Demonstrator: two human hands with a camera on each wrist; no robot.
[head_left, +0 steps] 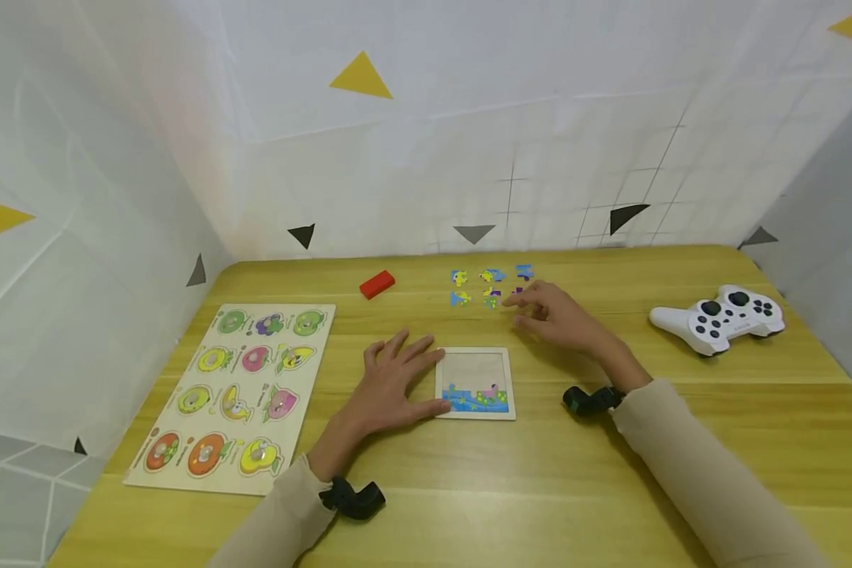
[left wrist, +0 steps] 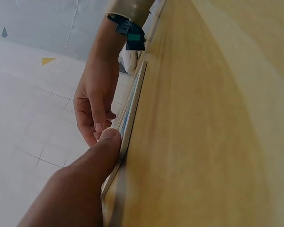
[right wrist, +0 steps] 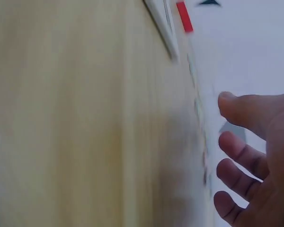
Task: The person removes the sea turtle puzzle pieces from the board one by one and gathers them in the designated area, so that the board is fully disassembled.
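Observation:
A small square puzzle tray (head_left: 510,386) with a pale rim lies on the table, its lower part filled with blue, green and pink jigsaw pieces. My left hand (head_left: 394,386) rests at the tray's left side with fingers spread, the thumb on the lower left rim and a fingertip near the upper left corner. Beyond the tray, loose jigsaw pieces (head_left: 460,298) lie in two rows, yellow, blue and purple. Just over their right end hovers my right hand (head_left: 557,319), fingers loosely bent and nothing between them in the right wrist view. Its fingertips partly cover a purple piece (head_left: 517,291).
A wooden fruit puzzle board (head_left: 255,418) with knobbed pieces lies at the left. Behind the tray sits a red block (head_left: 377,284). A white game controller (head_left: 724,319) is at the right. White patterned cloth (head_left: 426,173) hangs behind the table.

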